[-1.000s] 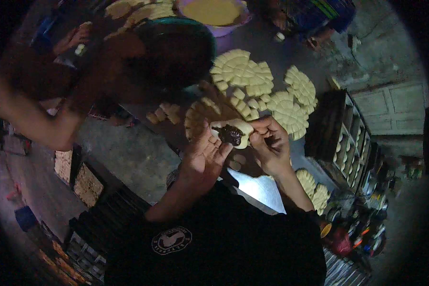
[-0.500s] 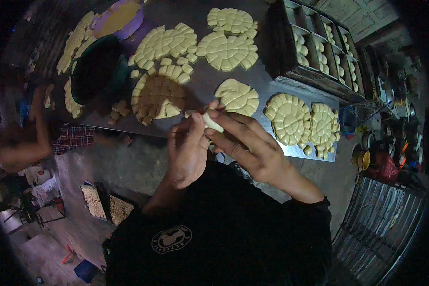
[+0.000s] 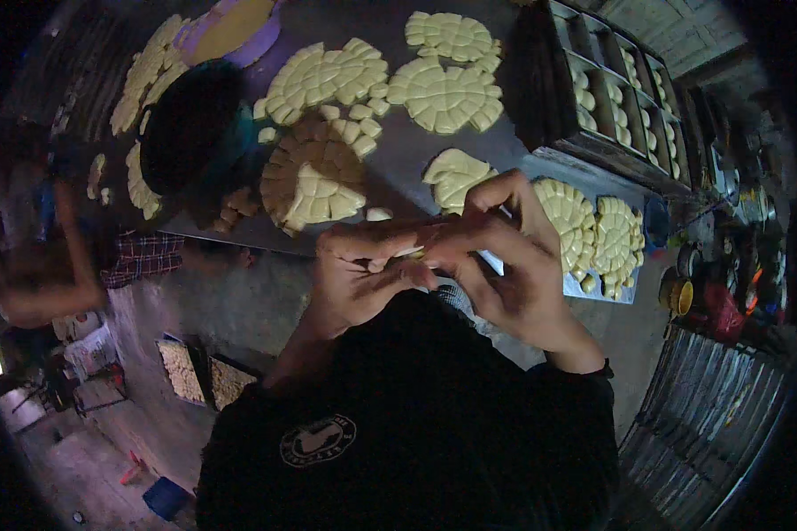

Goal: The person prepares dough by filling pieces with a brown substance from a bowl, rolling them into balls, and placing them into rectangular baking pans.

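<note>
My left hand (image 3: 359,270) and my right hand (image 3: 509,257) meet over the near table edge, fingertips pinched together. Between them is a small piece of pale dough (image 3: 407,252), mostly hidden by the fingers. Just beyond my left hand a loose dough lump (image 3: 379,214) lies on the metal table (image 3: 403,164). Past my fingers rests a partly used round of dough (image 3: 452,175). A scored dough round (image 3: 323,196), half in shadow, lies to its left. Two more scored rounds, one (image 3: 562,208) partly behind my right hand and another (image 3: 617,241), lie at the right.
Farther back are more cut dough rounds (image 3: 447,96), a dark green tub (image 3: 195,128) and a purple basin (image 3: 248,35). A compartmented wooden box (image 3: 584,146) at the far right holds dough balls. Another person's arm (image 3: 49,296) shows at the left. Trays of small pieces (image 3: 183,372) stand low at left.
My hands have closed tighter around the dough, hiding most of it, and my right wrist has bent upward. The view has shifted, so the table's contents appear farther right.
</note>
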Available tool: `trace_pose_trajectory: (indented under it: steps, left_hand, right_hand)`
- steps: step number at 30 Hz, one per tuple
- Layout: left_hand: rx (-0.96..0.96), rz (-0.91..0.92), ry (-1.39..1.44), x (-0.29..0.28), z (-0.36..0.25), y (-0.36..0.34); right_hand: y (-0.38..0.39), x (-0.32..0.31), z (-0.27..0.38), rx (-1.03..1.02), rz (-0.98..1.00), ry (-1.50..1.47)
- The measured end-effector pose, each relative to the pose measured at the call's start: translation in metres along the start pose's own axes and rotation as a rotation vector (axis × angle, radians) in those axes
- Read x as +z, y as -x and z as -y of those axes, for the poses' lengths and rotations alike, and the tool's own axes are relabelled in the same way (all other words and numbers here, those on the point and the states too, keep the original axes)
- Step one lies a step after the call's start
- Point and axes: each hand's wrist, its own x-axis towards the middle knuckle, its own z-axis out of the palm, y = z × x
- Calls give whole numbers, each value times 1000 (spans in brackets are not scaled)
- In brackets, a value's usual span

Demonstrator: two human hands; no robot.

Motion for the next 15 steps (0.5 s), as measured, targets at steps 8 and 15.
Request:
trace_pose_trajectory:
  steps: [8,15]
  left_hand:
    - [-399,-203,625,-84,4,-28]
    - [-753,-144,324,-136,47,-54]
  right_hand:
    - [-62,71,-20,31,288,154]
    - [-76,126,-59,446,132,120]
